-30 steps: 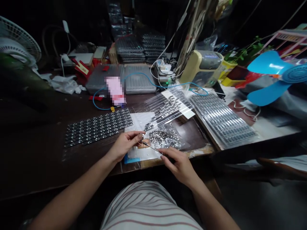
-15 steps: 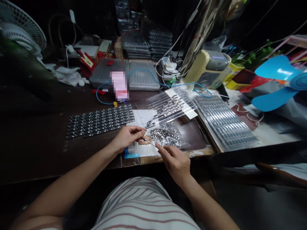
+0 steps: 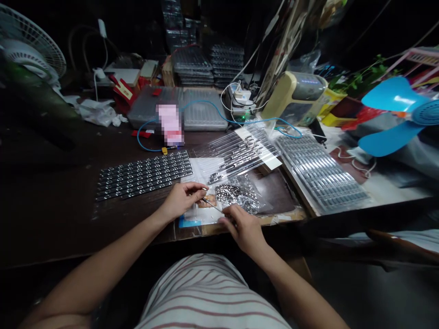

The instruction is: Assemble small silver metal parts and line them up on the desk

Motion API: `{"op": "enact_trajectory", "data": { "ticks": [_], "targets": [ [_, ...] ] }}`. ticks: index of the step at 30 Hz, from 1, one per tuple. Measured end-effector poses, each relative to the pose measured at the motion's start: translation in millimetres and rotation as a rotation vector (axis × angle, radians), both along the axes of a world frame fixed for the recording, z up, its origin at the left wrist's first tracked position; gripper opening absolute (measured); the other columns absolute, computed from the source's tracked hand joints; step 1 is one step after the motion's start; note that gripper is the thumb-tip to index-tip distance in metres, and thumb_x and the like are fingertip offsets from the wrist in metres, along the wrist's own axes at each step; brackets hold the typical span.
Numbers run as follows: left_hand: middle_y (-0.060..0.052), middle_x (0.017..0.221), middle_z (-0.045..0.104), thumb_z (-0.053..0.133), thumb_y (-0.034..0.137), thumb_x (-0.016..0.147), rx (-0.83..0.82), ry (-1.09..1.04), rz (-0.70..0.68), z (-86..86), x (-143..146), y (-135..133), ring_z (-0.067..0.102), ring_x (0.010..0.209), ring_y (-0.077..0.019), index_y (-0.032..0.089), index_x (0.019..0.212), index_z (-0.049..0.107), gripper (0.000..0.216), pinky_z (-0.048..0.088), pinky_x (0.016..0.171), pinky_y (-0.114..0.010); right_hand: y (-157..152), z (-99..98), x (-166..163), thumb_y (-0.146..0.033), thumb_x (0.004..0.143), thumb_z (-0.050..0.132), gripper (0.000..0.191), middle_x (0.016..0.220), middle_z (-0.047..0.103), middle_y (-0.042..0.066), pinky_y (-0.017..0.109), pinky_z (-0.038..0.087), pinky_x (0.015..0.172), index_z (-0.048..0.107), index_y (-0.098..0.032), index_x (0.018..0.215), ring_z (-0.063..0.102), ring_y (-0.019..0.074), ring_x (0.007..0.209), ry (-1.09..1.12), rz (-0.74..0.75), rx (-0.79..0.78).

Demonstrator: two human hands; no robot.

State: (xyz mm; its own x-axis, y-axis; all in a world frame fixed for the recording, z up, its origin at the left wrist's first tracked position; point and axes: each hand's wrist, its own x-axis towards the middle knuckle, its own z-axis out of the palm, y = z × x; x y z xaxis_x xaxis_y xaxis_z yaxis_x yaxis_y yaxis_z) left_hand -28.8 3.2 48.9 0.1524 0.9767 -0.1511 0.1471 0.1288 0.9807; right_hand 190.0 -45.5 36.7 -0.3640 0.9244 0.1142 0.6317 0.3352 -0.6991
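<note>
A thin metal rod (image 3: 214, 206) runs slantwise between my two hands. My left hand (image 3: 180, 198) is closed in a pinch at its upper left end, and a small bright tip shows at the fingertips. At the lower right end, my right hand (image 3: 245, 226) has thumb and forefinger closed around the rod. Just beyond the hands lies a clear plastic bag (image 3: 236, 196) of small shiny metal parts. Beneath the rod, a brown patch (image 3: 207, 201) shows on a white sheet with a blue corner.
Rows of dark strips with metal fittings (image 3: 144, 173) lie to the left. Behind the bag is a clear ribbed tray (image 3: 236, 151) with several metal pieces. More filled trays (image 3: 322, 173) are at right, near a blue fan (image 3: 394, 119). A blue cable (image 3: 212, 104) crosses the back.
My right hand has shifted slightly left and its thumb now sits lower, apart from the forefinger's knuckle. My left hand keeps its pinch in nearly the same place.
</note>
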Motion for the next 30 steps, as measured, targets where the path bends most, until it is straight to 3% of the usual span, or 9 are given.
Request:
{"op": "enact_trajectory", "data": {
  "ticks": [3, 7, 9, 12, 14, 19, 25, 27, 30],
  "targets": [
    [-0.007, 0.08, 0.071, 0.074, 0.04, 0.066, -0.015, -0.019, 0.008, -0.3, 4, -1, 0.06, 0.062, -0.0136, 0.012, 0.089, 0.072, 0.036, 0.048, 0.06, -0.024, 1, -1.6, -6, -0.027, 0.095, 0.04, 0.022, 0.084, 0.062, 0.004, 0.023, 0.04, 0.066, 0.059, -0.02, 0.09, 0.058, 0.0142, 0.074, -0.139, -0.038, 0.159],
    [-0.007, 0.08, 0.071, 0.075, 0.043, 0.064, -0.047, -0.081, 0.054, -0.1, 6, 0, 0.06, 0.062, -0.0138, 0.011, 0.089, 0.072, 0.041, 0.049, 0.059, -0.024, 4, -0.7, -10, -0.031, 0.094, 0.044, 0.02, 0.087, 0.062, 0.004, 0.021, 0.037, 0.059, 0.06, -0.02, 0.089, 0.058, 0.012, 0.069, -0.186, -0.128, 0.232],
    [-0.007, 0.081, 0.071, 0.074, 0.043, 0.065, -0.025, -0.075, 0.054, 0.9, 5, 0, 0.061, 0.064, -0.0142, 0.011, 0.09, 0.071, 0.041, 0.049, 0.061, -0.024, 7, 0.6, -11, -0.032, 0.092, 0.049, 0.02, 0.081, 0.063, 0.003, 0.02, 0.037, 0.058, 0.06, -0.019, 0.082, 0.056, 0.0111, 0.066, -0.107, -0.142, 0.182],
    [-0.006, 0.082, 0.071, 0.074, 0.041, 0.066, 0.02, -0.022, 0.006, 3.3, 4, -1, 0.062, 0.068, -0.0145, 0.012, 0.09, 0.072, 0.036, 0.049, 0.063, -0.023, 11, 2.4, -10, -0.029, 0.092, 0.05, 0.019, 0.068, 0.062, -0.002, 0.019, 0.038, 0.058, 0.058, -0.019, 0.077, 0.056, 0.0099, 0.061, 0.05, 0.007, -0.035],
    [-0.006, 0.081, 0.07, 0.074, 0.041, 0.066, 0.022, -0.006, 0.003, 4.5, 4, -1, 0.061, 0.066, -0.014, 0.012, 0.088, 0.072, 0.036, 0.049, 0.062, -0.023, 12, 3.8, -11, -0.027, 0.093, 0.047, 0.021, 0.066, 0.061, -0.003, 0.018, 0.038, 0.058, 0.058, -0.019, 0.078, 0.056, 0.0096, 0.059, 0.015, 0.063, -0.088],
    [-0.004, 0.076, 0.067, 0.077, 0.045, 0.061, -0.051, -0.08, 0.094, 3.3, 6, 1, 0.058, 0.06, -0.0118, 0.011, 0.09, 0.07, 0.045, 0.05, 0.057, -0.022, 7, 10.3, -15, -0.024, 0.09, 0.051, 0.017, 0.099, 0.059, 0.007, 0.023, 0.042, 0.062, 0.057, -0.018, 0.105, 0.058, 0.0139, 0.075, -0.312, -0.055, 0.126],
    [-0.004, 0.082, 0.066, 0.077, 0.045, 0.062, -0.051, -0.124, 0.14, -1.1, 4, 3, 0.057, 0.064, -0.0112, 0.012, 0.093, 0.07, 0.046, 0.051, 0.059, -0.022, 9, 12.0, 5, -0.009, 0.091, 0.041, 0.035, 0.105, 0.057, 0.009, 0.027, 0.046, 0.074, 0.055, -0.023, 0.12, 0.055, 0.0155, 0.086, -0.219, 0.083, 0.334],
    [-0.004, 0.08, 0.065, 0.076, 0.046, 0.063, -0.022, -0.113, 0.147, 0.7, 2, 2, 0.056, 0.062, -0.011, 0.012, 0.093, 0.07, 0.046, 0.05, 0.059, -0.023, 10, 11.8, 11, -0.015, 0.093, 0.041, 0.034, 0.094, 0.06, 0.007, 0.025, 0.045, 0.071, 0.057, -0.026, 0.121, 0.055, 0.0146, 0.08, -0.134, 0.073, 0.265],
    [-0.004, 0.076, 0.065, 0.074, 0.045, 0.067, 0.061, -0.076, 0.03, 7.0, -3, 2, 0.057, 0.062, -0.0122, 0.013, 0.088, 0.071, 0.039, 0.049, 0.059, -0.023, 10, 13.5, 13, -0.035, 0.099, 0.026, 0.039, 0.071, 0.058, 0.0, 0.019, 0.041, 0.051, 0.06, -0.022, 0.114, 0.047, 0.0085, 0.051, 0.127, 0.181, -0.179]
  ]
}}
